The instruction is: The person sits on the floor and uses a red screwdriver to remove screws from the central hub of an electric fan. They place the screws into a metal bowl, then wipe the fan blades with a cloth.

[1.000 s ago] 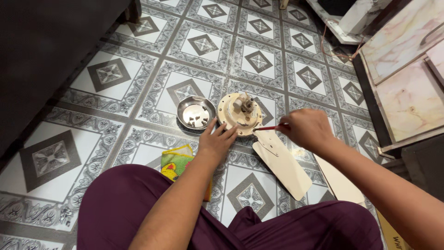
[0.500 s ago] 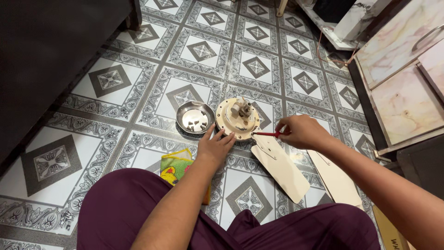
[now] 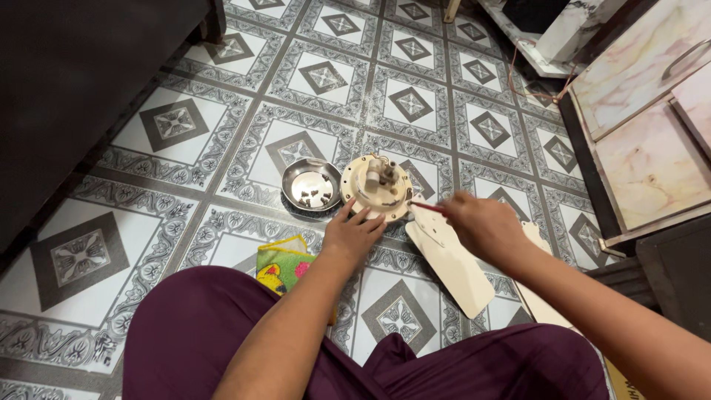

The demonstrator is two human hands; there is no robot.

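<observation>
— On the patterned tile floor [image 3: 185, 118], what's being worked on?

— A round cream metal fan motor housing [image 3: 376, 187], just beside a small steel bowl [image 3: 312, 185] of screws. The left hand [image 3: 354, 233] lies open, fingers pressing its near rim; the right hand [image 3: 480, 222] is clenched around a red-handled screwdriver [image 3: 428, 208] at its edge.

— How would it handle?

— Probably heavy, stiff, smooth-painted. Take it by the rim. The cream fan blade [image 3: 452, 259] looks lighter and bendable.

Left hand [image 3: 352, 235] steadies fan motor [image 3: 376, 186]; right hand [image 3: 481, 222] holds screwdriver [image 3: 427, 207]
</observation>
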